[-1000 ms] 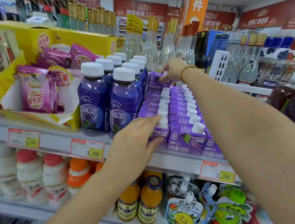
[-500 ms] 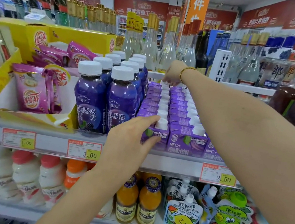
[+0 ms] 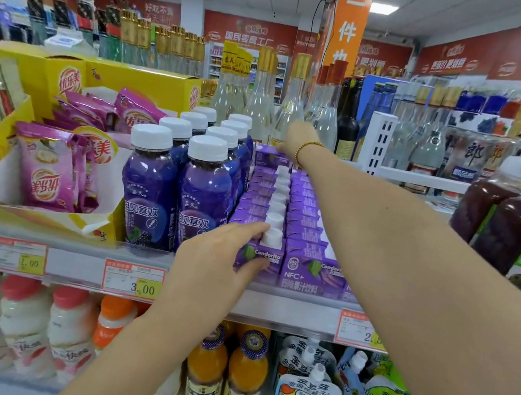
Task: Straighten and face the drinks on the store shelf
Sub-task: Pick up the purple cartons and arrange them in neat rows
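Store shelf [image 3: 76,264] holds purple juice cartons [image 3: 302,267] beneath red wall banners [image 3: 246,33].

Pink sachets [image 3: 44,173] fill an open yellow display carton [image 3: 140,82]; price tags [image 3: 132,279] sit below; an orange banner [image 3: 351,21] hangs behind.

We record purple rectangular juice cartons [image 3: 309,268] with white lettering and white screw caps [image 3: 272,237]. The round plastic bottles [image 3: 148,191] are violet-blue with white caps. Yellow cardboard display boxes [image 3: 153,84] hold pink-magenta foil sachets [image 3: 44,173]. The white shelf price tags [image 3: 132,279] are edged red, with yellow panels.
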Action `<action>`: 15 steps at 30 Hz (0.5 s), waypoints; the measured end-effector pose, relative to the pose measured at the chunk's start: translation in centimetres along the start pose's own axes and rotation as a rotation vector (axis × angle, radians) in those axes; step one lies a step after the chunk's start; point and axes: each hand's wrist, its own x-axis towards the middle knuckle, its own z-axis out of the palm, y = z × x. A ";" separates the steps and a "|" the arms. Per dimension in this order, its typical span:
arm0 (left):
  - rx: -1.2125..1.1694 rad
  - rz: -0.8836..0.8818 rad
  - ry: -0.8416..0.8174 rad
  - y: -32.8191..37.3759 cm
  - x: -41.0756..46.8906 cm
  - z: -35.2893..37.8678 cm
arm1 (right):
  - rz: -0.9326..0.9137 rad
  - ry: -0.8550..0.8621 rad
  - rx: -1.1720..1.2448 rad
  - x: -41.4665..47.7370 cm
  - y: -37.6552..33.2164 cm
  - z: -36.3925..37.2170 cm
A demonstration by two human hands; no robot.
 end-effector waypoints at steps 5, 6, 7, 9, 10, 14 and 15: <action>-0.024 -0.046 -0.032 0.4 0.0 -0.2 | -0.099 0.136 -0.039 -0.4 1.2 -4.2; -0.018 -0.051 -0.044 0.5 0.1 -0.3 | -0.119 0.149 -0.069 -1.2 1.4 -5.1; -0.011 -0.058 -0.064 0.6 0.1 -0.4 | -0.136 0.166 -0.054 -2.1 1.4 -6.0; -0.010 -0.076 -0.098 1.2 0.2 -0.8 | -0.182 0.208 -0.076 -3.7 1.6 -7.5; -0.032 -0.102 -0.102 1.4 0.2 -0.9 | -0.206 0.237 -0.104 -5.1 1.7 -8.2; -0.312 -0.247 0.017 3.4 -0.9 -2.4 | -0.288 0.349 -0.108 -12.7 2.1 -10.2; -0.442 -0.283 0.034 4.0 -1.4 -3.0 | -0.316 0.365 -0.100 -15.0 2.4 -10.6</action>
